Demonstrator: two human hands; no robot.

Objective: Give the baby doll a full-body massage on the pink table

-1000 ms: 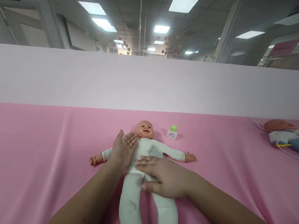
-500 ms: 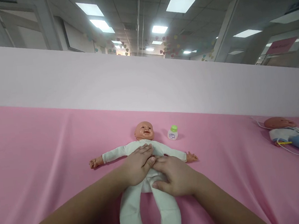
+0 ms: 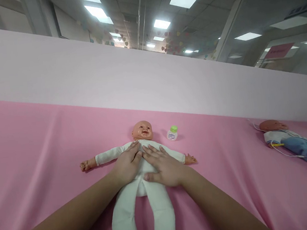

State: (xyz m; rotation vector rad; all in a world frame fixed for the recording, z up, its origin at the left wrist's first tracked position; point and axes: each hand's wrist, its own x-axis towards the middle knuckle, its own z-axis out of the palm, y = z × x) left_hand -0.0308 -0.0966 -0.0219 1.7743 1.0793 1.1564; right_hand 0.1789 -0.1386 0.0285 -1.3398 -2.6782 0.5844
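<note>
Nearby, green-capped bottle (image 3: 172, 135), contents unclear; left hand (image 3: 127, 165) and right hand (image 3: 166, 166) flat, grip uncurled, on doll (image 3: 141, 182).

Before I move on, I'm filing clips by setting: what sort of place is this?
Probably an infant-care training room: a white-clad doll lies on pink cloth beside a small bottle, with another doll farther right.

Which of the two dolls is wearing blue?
The doll at the far right, dressed in blue and white. The middle doll, with the left hand and right hand on its torso, shows only whitish clothing.
</note>
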